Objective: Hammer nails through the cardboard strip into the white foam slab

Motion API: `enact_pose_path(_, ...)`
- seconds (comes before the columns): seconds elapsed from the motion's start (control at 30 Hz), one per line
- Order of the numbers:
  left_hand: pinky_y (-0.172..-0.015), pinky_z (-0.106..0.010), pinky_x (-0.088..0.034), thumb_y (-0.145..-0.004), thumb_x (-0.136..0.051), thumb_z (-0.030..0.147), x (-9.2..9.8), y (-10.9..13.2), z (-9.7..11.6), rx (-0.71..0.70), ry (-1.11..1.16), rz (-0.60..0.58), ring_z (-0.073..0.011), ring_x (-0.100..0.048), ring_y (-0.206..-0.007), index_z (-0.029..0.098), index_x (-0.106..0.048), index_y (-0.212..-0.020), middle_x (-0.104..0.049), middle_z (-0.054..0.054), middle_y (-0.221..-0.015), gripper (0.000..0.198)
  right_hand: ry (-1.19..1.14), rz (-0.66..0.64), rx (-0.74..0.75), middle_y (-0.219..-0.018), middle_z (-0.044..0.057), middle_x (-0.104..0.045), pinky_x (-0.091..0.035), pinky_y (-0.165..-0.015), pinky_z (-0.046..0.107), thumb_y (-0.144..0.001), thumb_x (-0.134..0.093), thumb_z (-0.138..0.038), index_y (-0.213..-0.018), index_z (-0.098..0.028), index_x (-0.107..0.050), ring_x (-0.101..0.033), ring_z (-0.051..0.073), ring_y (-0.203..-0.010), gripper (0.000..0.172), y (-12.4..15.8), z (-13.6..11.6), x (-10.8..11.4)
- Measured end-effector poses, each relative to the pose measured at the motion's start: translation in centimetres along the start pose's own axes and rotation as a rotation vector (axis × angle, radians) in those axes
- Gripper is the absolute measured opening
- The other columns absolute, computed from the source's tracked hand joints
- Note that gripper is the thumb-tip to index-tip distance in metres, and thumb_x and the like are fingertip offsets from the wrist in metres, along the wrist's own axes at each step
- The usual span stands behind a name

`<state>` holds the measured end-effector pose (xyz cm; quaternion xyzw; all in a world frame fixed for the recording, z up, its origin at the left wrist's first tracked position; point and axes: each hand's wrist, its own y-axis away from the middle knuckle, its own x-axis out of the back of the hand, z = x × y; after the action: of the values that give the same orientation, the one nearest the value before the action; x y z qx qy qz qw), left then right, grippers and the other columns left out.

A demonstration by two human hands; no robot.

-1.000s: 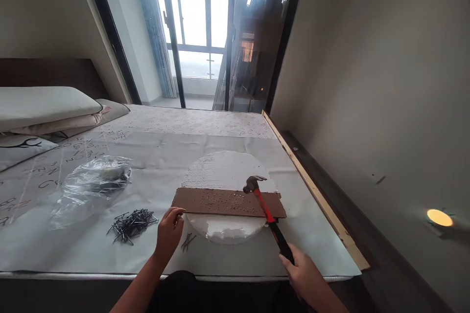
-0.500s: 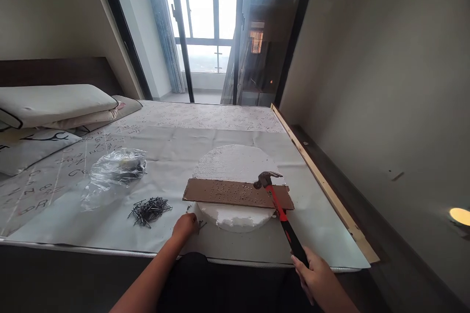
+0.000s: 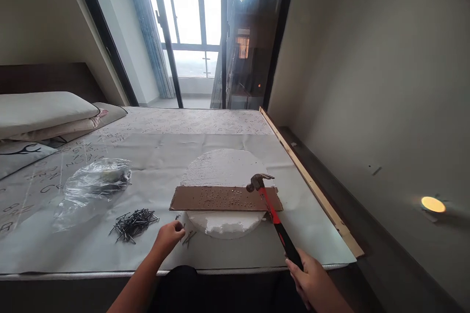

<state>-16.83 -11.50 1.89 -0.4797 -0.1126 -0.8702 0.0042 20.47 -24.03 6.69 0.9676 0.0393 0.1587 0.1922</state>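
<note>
My right hand (image 3: 310, 279) grips the black and red handle of a claw hammer (image 3: 281, 232). The hammer's metal head is above the right part of a brown cardboard strip (image 3: 191, 198) dotted with holes. Beneath the strip is a round white foam disc (image 3: 223, 164), broken along its near edge. My left hand (image 3: 171, 235) is closed, thumb and fingers curled together, left of the disc. A few loose nails (image 3: 189, 238) lie just right of its fingertips. What it pinches, if anything, is too small to make out. Farther left is a pile of nails (image 3: 134, 225).
A clear plastic bag (image 3: 95, 183) with dark contents lies beyond the nail pile. A pale sheet (image 3: 154, 154) covers part of the mattress. A wooden strip (image 3: 308, 178) runs along the right edge, beside the wall. Pillows (image 3: 44, 112) are stacked at the far left.
The view has turned slightly right, shifting the scene left. My left hand has drawn back a little from the loose nails, and its fingers show more. The hammer stays over the cardboard.
</note>
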Motion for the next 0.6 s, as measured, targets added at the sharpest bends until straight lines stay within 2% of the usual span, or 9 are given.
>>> enact_pose_path(0.1, -0.046, -0.022, -0.035, -0.063, -0.05, 0.032, 0.9, 1.3, 3.3, -0.049, 0.335, -0.135, -0.0115, -0.047, -0.047, 0.015, -0.059, -0.071, -0.057, 0.001, -0.055, 0.021, -0.01, 0.01, 0.027, -0.044, -0.01, -0.033, -0.031, -0.029, 0.019, -0.081, -0.037, -0.042, -0.103, -0.014, -0.046, -0.033, 0.009, -0.029, 0.037, -0.2, -0.1, 0.5)
enact_pose_path(0.2, -0.046, -0.022, -0.037, -0.064, -0.053, 0.034, 0.6, 1.2, 7.8, -0.181, 0.496, -0.155, -0.0104, -0.047, -0.046, 0.014, -0.062, -0.089, -0.057, 0.002, -0.055, 0.033, 0.026, 0.032, 0.051, -0.043, -0.01, -0.033, -0.031, -0.029, 0.02, -0.08, -0.038, -0.042, -0.102, -0.014, -0.049, -0.033, 0.009, -0.029, 0.038, -0.5, -0.2, 0.8)
enact_pose_path(0.23, -0.049, -0.022, -0.039, -0.066, -0.053, 0.034, 0.3, 0.7, 9.4, -0.252, 0.507, -0.145, -0.0107, -0.048, -0.048, 0.015, -0.063, -0.09, -0.057, 0.002, -0.055, 0.032, 0.036, 0.032, 0.056, -0.043, -0.01, -0.034, -0.031, -0.029, 0.02, -0.079, -0.038, -0.043, -0.101, -0.013, -0.05, -0.033, 0.008, -0.029, 0.038, -0.5, -0.3, 0.9)
enact_pose_path(0.3, -0.053, -0.023, -0.041, -0.068, -0.052, 0.031, -0.9, -0.7, 12.5, -0.369, 0.5, -0.032, -0.0116, -0.052, -0.053, 0.015, -0.064, -0.081, -0.06, -0.001, -0.059, 0.024, 0.043, 0.029, 0.061, -0.044, -0.009, -0.036, -0.03, -0.03, 0.02, -0.08, -0.037, -0.043, -0.101, -0.013, -0.051, -0.034, 0.008, -0.029, 0.039, -0.6, -0.6, 1.1)
enact_pose_path(0.4, -0.059, -0.023, -0.042, -0.072, -0.05, 0.028, -3.1, -3.3, 16.3, -0.46, 0.42, 0.113, -0.0133, -0.056, -0.061, 0.017, -0.065, -0.073, -0.064, -0.003, -0.065, 0.019, 0.066, 0.044, 0.065, -0.043, -0.007, -0.04, -0.031, -0.031, 0.02, -0.08, -0.038, -0.044, -0.104, -0.013, -0.053, -0.036, 0.009, -0.03, 0.041, -0.6, -1.0, 1.4)
enact_pose_path(0.5, -0.067, -0.024, -0.043, -0.075, -0.05, 0.024, -5.4, -5.6, 18.5, -0.482, 0.312, 0.172, -0.0141, -0.059, -0.07, 0.018, -0.066, -0.077, -0.067, -0.003, -0.075, 0.018, 0.103, 0.062, 0.085, -0.042, -0.006, -0.044, -0.036, -0.036, 0.021, -0.079, -0.041, -0.044, -0.105, -0.014, -0.055, -0.042, 0.011, -0.032, 0.042, -0.7, -1.1, 1.8)
enact_pose_path(0.6, -0.071, -0.025, -0.042, -0.076, -0.05, 0.022, -7.0, -7.1, 19.3, -0.471, 0.23, 0.167, -0.0144, -0.06, -0.075, 0.02, -0.067, -0.08, -0.069, -0.003, -0.081, 0.017, 0.112, 0.076, 0.103, -0.044, -0.002, -0.049, -0.043, -0.046, 0.024, -0.079, -0.043, -0.043, -0.102, -0.015, -0.059, -0.052, 0.015, -0.043, 0.039, -0.8, -0.9, 2.1)
